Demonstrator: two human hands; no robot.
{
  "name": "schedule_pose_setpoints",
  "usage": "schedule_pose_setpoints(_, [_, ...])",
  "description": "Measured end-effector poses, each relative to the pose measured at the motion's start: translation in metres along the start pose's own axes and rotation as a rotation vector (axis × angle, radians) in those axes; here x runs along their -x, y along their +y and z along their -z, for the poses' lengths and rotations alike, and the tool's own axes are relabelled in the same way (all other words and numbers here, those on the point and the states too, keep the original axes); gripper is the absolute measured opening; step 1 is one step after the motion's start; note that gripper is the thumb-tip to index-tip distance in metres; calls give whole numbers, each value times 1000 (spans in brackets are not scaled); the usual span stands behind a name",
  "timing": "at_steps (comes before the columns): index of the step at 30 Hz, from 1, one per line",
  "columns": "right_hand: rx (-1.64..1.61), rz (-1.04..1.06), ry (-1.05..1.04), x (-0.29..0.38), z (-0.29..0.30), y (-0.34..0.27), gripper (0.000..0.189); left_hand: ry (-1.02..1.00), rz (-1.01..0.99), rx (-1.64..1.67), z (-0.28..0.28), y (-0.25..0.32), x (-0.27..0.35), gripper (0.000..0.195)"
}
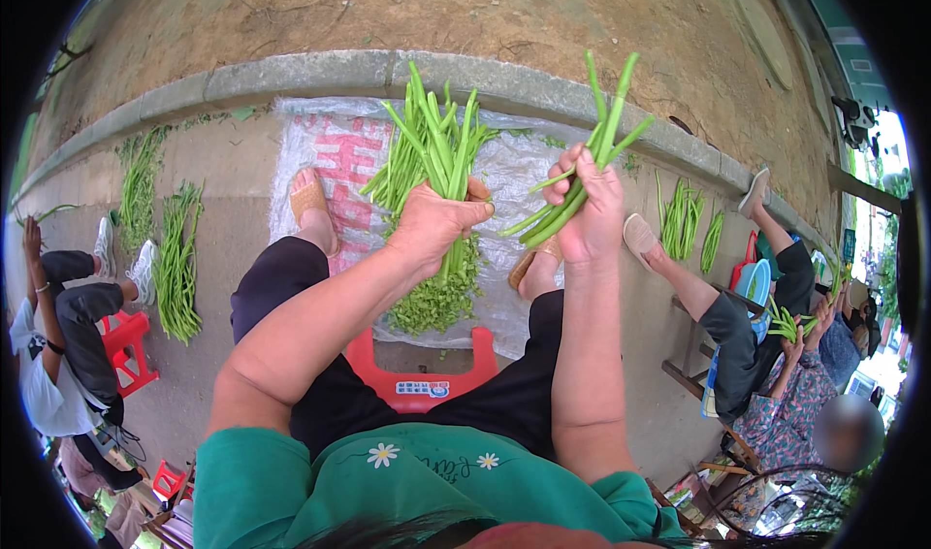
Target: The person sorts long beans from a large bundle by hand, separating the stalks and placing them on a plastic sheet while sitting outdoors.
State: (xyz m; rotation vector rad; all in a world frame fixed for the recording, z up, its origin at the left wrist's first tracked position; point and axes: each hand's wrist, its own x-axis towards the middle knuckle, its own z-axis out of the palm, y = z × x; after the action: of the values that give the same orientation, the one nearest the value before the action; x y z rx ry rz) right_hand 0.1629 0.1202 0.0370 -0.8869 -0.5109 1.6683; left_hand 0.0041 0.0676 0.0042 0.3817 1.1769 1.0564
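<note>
My left hand [436, 225] grips a thick bundle of long green stems [438, 138], held upright with their upper ends fanned out. To its right, my right hand [590, 200] is closed around several more green stems [613, 123], tilted and spread above and below the fist. Beneath the hands lies a whitish woven plastic sheet [502, 178] with red printing. On the sheet, a pile of green stems [393, 163] sits partly behind the left-hand bundle, and chopped or stripped green leaves [433, 309] are heaped nearer my body.
A red plastic stool [422, 385] is between my legs. A concrete kerb [305, 72] borders bare soil beyond the sheet. Green stems [178, 258] lie on the pavement at the left, others [681, 218] at the right. People sit on both sides; a blue basin [753, 283] is at the right.
</note>
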Motion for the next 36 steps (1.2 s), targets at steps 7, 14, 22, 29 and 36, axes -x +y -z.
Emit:
schedule_pose_setpoints(7, [3,-48,-12,-1,5,1,9,-93,137,-23,14,3,8,11])
schedule_pose_setpoints(14, [50,-139,20,3,-2,12,9,-252,-7,35,7,25,3,14])
schedule_pose_setpoints(22, [98,-159,13,5,-6,19,10,-322,-15,-106,6,21,-1,16])
schedule_pose_setpoints(29, [110,-151,19,5,-7,20,11,-340,-28,-146,2,23,1,15])
schedule_pose_setpoints(36, [90,-159,15,5,-6,17,11,-337,10,-118,-4,22,1,10])
